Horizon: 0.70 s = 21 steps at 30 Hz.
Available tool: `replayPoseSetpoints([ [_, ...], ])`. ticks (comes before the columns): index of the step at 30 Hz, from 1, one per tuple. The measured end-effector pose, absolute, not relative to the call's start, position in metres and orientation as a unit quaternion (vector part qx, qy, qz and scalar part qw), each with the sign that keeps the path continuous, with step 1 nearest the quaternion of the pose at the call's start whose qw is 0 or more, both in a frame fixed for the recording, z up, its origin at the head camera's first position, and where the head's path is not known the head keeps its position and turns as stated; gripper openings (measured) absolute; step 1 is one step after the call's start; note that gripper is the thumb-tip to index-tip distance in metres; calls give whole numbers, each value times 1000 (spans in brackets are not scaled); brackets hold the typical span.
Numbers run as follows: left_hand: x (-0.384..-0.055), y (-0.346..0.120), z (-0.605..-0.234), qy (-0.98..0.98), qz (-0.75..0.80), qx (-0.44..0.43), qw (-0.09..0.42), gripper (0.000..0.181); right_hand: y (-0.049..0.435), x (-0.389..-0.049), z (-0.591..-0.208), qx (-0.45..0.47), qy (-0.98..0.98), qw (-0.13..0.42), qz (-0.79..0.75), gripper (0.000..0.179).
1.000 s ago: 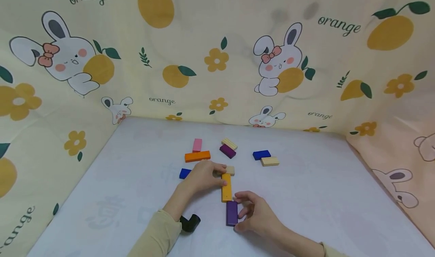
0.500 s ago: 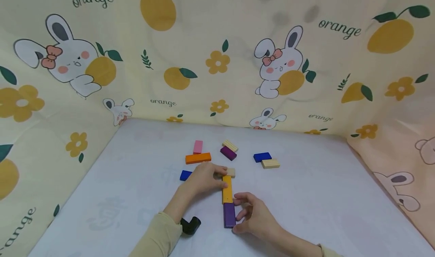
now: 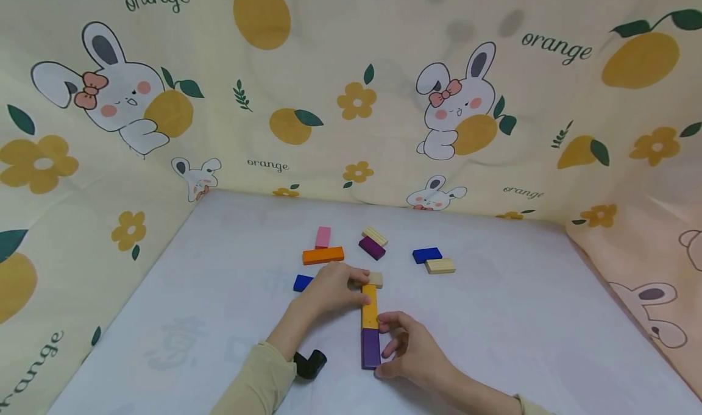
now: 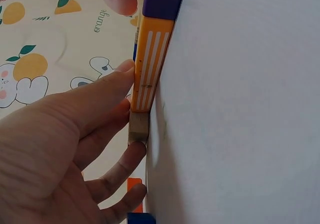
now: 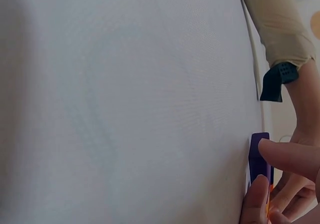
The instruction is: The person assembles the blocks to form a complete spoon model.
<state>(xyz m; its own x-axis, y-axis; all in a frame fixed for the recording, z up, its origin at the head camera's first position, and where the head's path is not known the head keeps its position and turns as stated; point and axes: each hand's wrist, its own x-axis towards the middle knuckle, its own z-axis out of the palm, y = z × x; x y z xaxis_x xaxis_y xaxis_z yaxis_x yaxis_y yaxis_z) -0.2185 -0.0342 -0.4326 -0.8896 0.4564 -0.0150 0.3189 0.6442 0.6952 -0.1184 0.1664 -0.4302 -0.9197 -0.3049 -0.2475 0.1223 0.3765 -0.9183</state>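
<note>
A yellow block [image 3: 370, 314] and a purple block [image 3: 370, 349] lie end to end in a line pointing toward me. Across the yellow block's far end sits a pale wooden block [image 3: 376, 279], partly covered by my left hand [image 3: 328, 288]. That hand's thumb bears on the yellow block's side, while bent fingers reach the wooden block [image 4: 138, 127] in the left wrist view. My right hand [image 3: 414, 347] holds the purple block from the right, thumb at its near end and fingers along its side. White stripes mark the yellow block [image 4: 151, 64] in the left wrist view.
Farther back lie a pink block [image 3: 323, 237] touching an orange block [image 3: 323, 256], a maroon block [image 3: 372, 248] against a wooden one, and a blue block [image 3: 427, 255] beside another wooden one. A blue block [image 3: 303, 283] lies left. A black object [image 3: 311, 364] is by my left sleeve.
My right hand has shifted the purple block left, so it now lines up with the yellow block's near end. The left hand keeps its place; the head view has drifted slightly.
</note>
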Motion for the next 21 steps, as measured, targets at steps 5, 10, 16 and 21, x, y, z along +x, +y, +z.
replayPoseSetpoints([
  [5,-219,-34,-432,901,363,215,96,41,167,-119,-430,-66,806,191,-557,77],
  [10,-219,-33,-432,902,360,219,95,41,168,-118,-431,-58,809,191,-552,77],
  [16,-218,-34,-432,903,360,214,95,40,167,-118,-431,-51,812,192,-549,77],
  [21,-217,-34,-431,903,362,212,96,40,166,-118,-430,-53,813,193,-547,76],
])
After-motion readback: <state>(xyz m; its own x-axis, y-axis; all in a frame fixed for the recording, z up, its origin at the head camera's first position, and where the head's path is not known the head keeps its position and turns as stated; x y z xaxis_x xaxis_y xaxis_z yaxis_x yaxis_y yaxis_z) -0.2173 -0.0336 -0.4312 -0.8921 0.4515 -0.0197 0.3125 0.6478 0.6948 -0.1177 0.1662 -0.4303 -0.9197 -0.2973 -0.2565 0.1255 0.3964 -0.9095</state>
